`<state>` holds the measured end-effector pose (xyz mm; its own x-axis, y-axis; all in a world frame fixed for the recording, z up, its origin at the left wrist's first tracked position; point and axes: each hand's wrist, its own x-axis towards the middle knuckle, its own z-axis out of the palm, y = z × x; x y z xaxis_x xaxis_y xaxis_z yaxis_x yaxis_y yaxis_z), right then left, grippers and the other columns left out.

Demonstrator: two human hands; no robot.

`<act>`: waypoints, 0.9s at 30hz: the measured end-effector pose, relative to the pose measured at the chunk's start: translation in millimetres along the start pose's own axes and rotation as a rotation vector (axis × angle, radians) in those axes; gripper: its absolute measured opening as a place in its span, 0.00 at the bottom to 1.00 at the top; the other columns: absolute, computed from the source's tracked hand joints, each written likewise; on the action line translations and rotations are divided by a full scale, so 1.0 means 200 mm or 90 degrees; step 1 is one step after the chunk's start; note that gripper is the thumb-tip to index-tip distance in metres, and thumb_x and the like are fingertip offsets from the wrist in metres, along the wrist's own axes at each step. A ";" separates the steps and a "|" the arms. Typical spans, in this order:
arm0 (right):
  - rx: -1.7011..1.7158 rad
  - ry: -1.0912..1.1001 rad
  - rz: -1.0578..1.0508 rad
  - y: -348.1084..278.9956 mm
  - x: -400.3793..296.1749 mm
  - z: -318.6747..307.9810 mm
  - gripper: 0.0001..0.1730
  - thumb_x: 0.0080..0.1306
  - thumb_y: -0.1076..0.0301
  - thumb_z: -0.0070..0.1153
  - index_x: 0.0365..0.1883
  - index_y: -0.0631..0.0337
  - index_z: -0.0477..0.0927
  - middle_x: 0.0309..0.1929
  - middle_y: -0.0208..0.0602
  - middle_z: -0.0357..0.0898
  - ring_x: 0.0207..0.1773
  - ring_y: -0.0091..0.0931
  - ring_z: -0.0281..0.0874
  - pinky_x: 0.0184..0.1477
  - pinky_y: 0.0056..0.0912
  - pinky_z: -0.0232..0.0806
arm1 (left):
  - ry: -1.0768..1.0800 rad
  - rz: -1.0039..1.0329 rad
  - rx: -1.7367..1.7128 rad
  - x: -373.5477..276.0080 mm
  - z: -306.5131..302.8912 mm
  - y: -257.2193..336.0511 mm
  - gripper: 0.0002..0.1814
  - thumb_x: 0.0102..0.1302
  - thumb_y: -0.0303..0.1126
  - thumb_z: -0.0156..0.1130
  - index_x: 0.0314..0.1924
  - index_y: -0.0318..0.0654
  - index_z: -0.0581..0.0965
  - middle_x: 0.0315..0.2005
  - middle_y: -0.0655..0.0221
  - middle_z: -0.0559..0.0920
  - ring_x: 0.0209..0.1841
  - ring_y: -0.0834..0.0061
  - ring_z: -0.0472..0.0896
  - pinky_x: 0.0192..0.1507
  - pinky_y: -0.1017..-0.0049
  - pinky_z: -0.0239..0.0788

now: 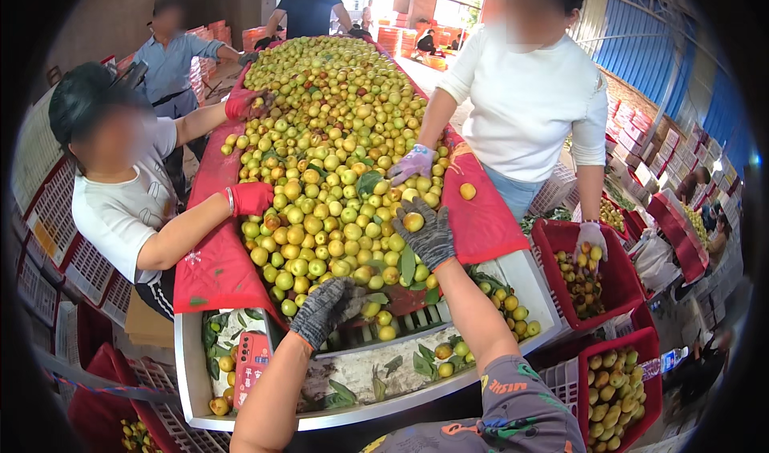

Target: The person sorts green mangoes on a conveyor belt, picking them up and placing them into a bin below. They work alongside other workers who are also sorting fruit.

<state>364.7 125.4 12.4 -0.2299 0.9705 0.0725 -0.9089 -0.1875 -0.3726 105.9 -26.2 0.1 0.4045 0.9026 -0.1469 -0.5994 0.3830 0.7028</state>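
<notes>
A big heap of yellow-green jujube-like fruits (336,170) fills a sorting table lined with red quilted cloth (480,212). My left hand (329,310), in a grey knitted glove, lies at the near edge of the heap; its fingers are bent, and whether they hold a fruit is hidden. In the palm side of my right hand (426,231), gloved the same way, a yellow-brown fruit (413,221) rests, above the heap's right part. Green leaves (407,265) lie among the fruits, between my hands. Rollers (414,319) show below the heap's near edge.
A metal-edged tray (360,369) holds leaves, stray fruits and a red phone (249,363). Co-workers stand at both sides and the far end; a purple-gloved hand (413,163) is close to my right hand. Red-lined crates (622,387) with fruit stand at right, another at lower left.
</notes>
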 end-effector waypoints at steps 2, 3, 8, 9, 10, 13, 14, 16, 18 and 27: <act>0.020 0.018 -0.004 -0.01 0.00 0.01 0.42 0.69 0.33 0.28 0.69 0.57 0.58 0.71 0.46 0.53 0.72 0.41 0.51 0.69 0.55 0.48 | -0.042 -0.010 0.138 0.00 0.03 0.00 0.24 0.64 0.44 0.62 0.54 0.37 0.73 0.47 0.60 0.80 0.50 0.67 0.78 0.50 0.70 0.73; 0.020 0.022 -0.013 -0.01 0.00 -0.01 0.42 0.69 0.33 0.29 0.69 0.57 0.57 0.71 0.45 0.54 0.72 0.40 0.52 0.69 0.55 0.48 | -0.076 -0.037 0.262 0.00 0.06 0.00 0.23 0.66 0.44 0.61 0.54 0.37 0.73 0.47 0.62 0.80 0.49 0.72 0.78 0.50 0.75 0.71; -0.690 -0.183 -0.044 0.03 0.02 -0.01 0.33 0.73 0.46 0.32 0.66 0.63 0.60 0.66 0.49 0.61 0.68 0.39 0.60 0.68 0.44 0.55 | -0.340 0.048 0.964 -0.05 0.07 -0.18 0.28 0.67 0.53 0.53 0.55 0.38 0.73 0.47 0.53 0.79 0.50 0.55 0.77 0.53 0.63 0.67; -0.755 -0.211 -0.043 0.06 0.02 0.03 0.30 0.75 0.51 0.33 0.65 0.65 0.62 0.64 0.51 0.65 0.66 0.38 0.64 0.67 0.39 0.57 | -0.350 -0.006 1.032 -0.07 0.13 -0.14 0.30 0.67 0.55 0.53 0.57 0.38 0.72 0.49 0.50 0.78 0.52 0.52 0.75 0.55 0.63 0.67; -0.743 -0.199 -0.029 0.09 0.01 0.07 0.28 0.75 0.54 0.35 0.64 0.67 0.63 0.62 0.51 0.67 0.64 0.37 0.66 0.67 0.37 0.58 | -0.346 -0.048 1.059 -0.07 0.15 -0.14 0.30 0.66 0.56 0.53 0.56 0.38 0.73 0.48 0.50 0.78 0.52 0.52 0.76 0.55 0.62 0.67; -1.125 -0.388 -0.239 0.27 0.01 0.19 0.20 0.72 0.65 0.42 0.59 0.62 0.72 0.58 0.39 0.74 0.62 0.30 0.70 0.64 0.30 0.61 | -0.327 -0.072 1.069 -0.08 0.15 -0.15 0.31 0.64 0.56 0.55 0.53 0.36 0.73 0.46 0.50 0.79 0.49 0.51 0.77 0.53 0.61 0.67; -1.234 -0.386 -0.232 0.37 0.01 0.25 0.22 0.70 0.60 0.45 0.59 0.60 0.72 0.61 0.40 0.70 0.64 0.32 0.67 0.66 0.32 0.59 | -0.321 -0.068 1.067 -0.08 0.14 -0.15 0.31 0.64 0.56 0.55 0.53 0.36 0.73 0.46 0.50 0.79 0.49 0.51 0.77 0.53 0.61 0.67; -1.521 -0.417 -0.248 0.56 -0.01 0.28 0.28 0.65 0.51 0.50 0.61 0.55 0.72 0.68 0.40 0.62 0.69 0.36 0.59 0.69 0.37 0.52 | -0.339 -0.029 1.064 -0.06 0.15 -0.15 0.31 0.64 0.55 0.56 0.53 0.34 0.73 0.46 0.50 0.79 0.49 0.51 0.77 0.52 0.62 0.68; -1.712 -0.515 -0.237 0.71 -0.08 0.30 0.35 0.62 0.42 0.51 0.63 0.49 0.69 0.74 0.36 0.49 0.73 0.41 0.48 0.73 0.45 0.40 | -0.328 -0.001 1.012 -0.06 0.09 -0.15 0.34 0.63 0.60 0.54 0.51 0.33 0.74 0.43 0.49 0.80 0.47 0.51 0.78 0.51 0.62 0.69; -1.513 -0.661 -0.081 0.26 -0.41 0.15 0.35 0.59 0.54 0.59 0.65 0.49 0.66 0.69 0.39 0.58 0.68 0.41 0.57 0.69 0.40 0.54 | -0.278 0.010 1.097 -0.10 0.17 -0.09 0.32 0.66 0.59 0.51 0.46 0.33 0.76 0.38 0.49 0.80 0.42 0.50 0.79 0.46 0.60 0.70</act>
<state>325.2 31.7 15.4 -0.8560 0.5114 0.0754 0.4979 0.8549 -0.1458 132.9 -57.4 13.4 0.7151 0.6810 -0.1576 0.6134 -0.5033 0.6087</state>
